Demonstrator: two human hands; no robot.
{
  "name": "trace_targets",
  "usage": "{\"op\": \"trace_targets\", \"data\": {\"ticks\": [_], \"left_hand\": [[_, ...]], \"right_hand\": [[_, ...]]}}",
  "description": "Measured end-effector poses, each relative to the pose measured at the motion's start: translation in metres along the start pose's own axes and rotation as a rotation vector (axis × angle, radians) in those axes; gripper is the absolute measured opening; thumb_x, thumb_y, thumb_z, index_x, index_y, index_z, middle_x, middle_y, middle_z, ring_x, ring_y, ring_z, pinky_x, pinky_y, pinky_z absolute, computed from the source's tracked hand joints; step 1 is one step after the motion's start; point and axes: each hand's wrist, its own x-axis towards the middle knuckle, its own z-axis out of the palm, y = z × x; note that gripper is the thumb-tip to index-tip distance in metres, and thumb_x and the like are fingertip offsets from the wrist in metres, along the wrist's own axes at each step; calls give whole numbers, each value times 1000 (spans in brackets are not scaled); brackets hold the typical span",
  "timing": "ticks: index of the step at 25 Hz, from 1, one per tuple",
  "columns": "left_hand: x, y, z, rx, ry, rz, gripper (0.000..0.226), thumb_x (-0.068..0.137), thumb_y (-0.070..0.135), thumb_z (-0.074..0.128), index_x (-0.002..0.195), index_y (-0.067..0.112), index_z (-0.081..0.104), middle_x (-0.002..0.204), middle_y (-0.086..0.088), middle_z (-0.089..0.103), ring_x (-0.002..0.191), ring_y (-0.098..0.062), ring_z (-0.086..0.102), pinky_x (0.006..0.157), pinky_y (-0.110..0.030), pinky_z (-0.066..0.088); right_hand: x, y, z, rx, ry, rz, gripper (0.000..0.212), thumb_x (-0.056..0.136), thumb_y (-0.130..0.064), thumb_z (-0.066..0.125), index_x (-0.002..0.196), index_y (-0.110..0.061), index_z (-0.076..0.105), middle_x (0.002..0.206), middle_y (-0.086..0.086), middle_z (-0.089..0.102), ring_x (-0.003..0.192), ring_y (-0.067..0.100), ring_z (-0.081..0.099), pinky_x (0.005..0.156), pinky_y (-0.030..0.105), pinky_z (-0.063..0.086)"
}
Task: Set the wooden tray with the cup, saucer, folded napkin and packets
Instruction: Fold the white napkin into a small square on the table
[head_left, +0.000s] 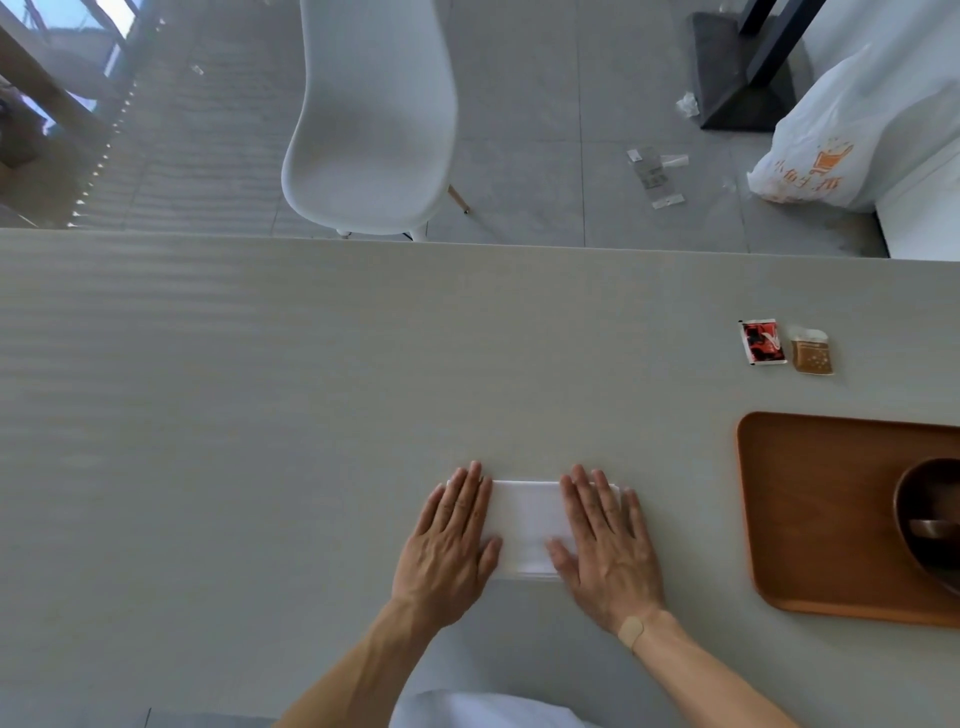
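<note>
I log a pale grey worktop (260, 389) filling most of the head view, its far edge running across the upper third. Beyond it stands a white chair (371, 119) on a tiled floor, with a white plastic bag (841, 140) at the upper right.

The wooden tray (810, 519) sits on the worktop at the right, partly cut by the frame edge. On it rests a dark round wooden vessel (930, 519) — whether cup or saucer I cannot tell, since only part of it shows.

The white napkin (524, 525) lies flat on the worktop at centre, well apart from the tray and to its left. Both hands rest on it, palms down and fingers extended: the left hand (449, 540) covers its left end, the right hand (605, 545) its right end, the two hands apart with bare napkin between them. Neither grips anything.

Two packets lie side by side beyond the tray's far left corner — a red packet (762, 343) and just beside it a brown packet (811, 352).

A plaster (631, 631) sits on the right wrist.
</note>
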Motion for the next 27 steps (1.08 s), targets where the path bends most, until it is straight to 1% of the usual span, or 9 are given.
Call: {"op": "trace_targets", "data": {"ticks": [4, 7, 10, 14, 16, 19, 21, 24, 27], "left_hand": [[-3, -14, -6, 39, -43, -25, 66, 102, 47, 22, 154, 8, 15, 164, -10, 10, 151, -24, 9, 120, -41, 15], [-3, -10, -11, 74, -64, -29, 68, 101, 48, 22, 154, 8, 15, 164, -9, 8, 151, -24, 10, 119, -45, 12], [1, -6, -23, 65, -6, -22, 67, 100, 45, 29, 154, 8, 18, 164, -8, 11, 151, -24, 8, 119, -49, 9], [24, 31, -30, -26, 35, 34, 57, 102, 33, 28, 153, 8, 23, 162, -8, 14, 150, -25, 11, 121, -44, 11], [29, 46, -25, -47, 25, 25, 56, 101, 31, 27, 150, 5, 30, 160, -12, 22, 148, -28, 19, 122, -45, 19], [25, 46, -10, -29, 33, -15, 56, 101, 32, 26, 150, 5, 31, 159, -12, 24, 148, -28, 20, 120, -46, 19], [24, 37, -5, -22, 38, 27, 57, 102, 34, 30, 151, 5, 28, 161, -12, 21, 149, -27, 17, 118, -43, 19], [18, 16, -2, -4, 16, 51, 61, 102, 39, 33, 153, 6, 23, 162, -11, 19, 150, -24, 14, 119, -43, 19], [8, -12, -3, 18, 14, 30, 62, 103, 41, 26, 154, 8, 18, 163, -10, 17, 151, -23, 11, 121, -42, 16]], "right_hand": [[-7, 10, -3, -24, -8, 67, 71, 95, -54, 22, 153, -13, 18, 162, 2, 15, 149, 26, 14, 117, 53, 15], [-6, 7, -8, -46, -23, 71, 72, 94, -54, 27, 153, -14, 15, 162, 0, 12, 149, 24, 9, 117, 56, 10], [-4, 8, -14, -49, 39, 2, 67, 96, -48, 32, 153, -15, 19, 162, 0, 14, 150, 24, 4, 117, 56, 10], [15, -12, -18, -21, 47, -116, 56, 99, -35, 31, 150, -13, 30, 159, 4, 25, 148, 27, 16, 116, 50, 16], [20, -25, -16, -27, 20, -103, 55, 99, -34, 28, 149, -11, 33, 158, 4, 27, 146, 29, 23, 114, 49, 18], [15, -33, -8, -11, -6, -19, 58, 97, -36, 29, 151, -14, 28, 159, 1, 23, 146, 29, 23, 114, 49, 18], [15, -29, -6, -11, -16, 6, 61, 97, -42, 29, 152, -16, 24, 160, 1, 19, 148, 27, 18, 116, 47, 16], [8, -5, -5, -22, -6, 39, 67, 96, -51, 29, 152, -16, 24, 161, 0, 18, 148, 25, 18, 117, 48, 16], [0, 17, -5, -35, -10, 59, 66, 96, -49, 26, 153, -17, 20, 162, -2, 14, 148, 27, 17, 117, 51, 15]]}}
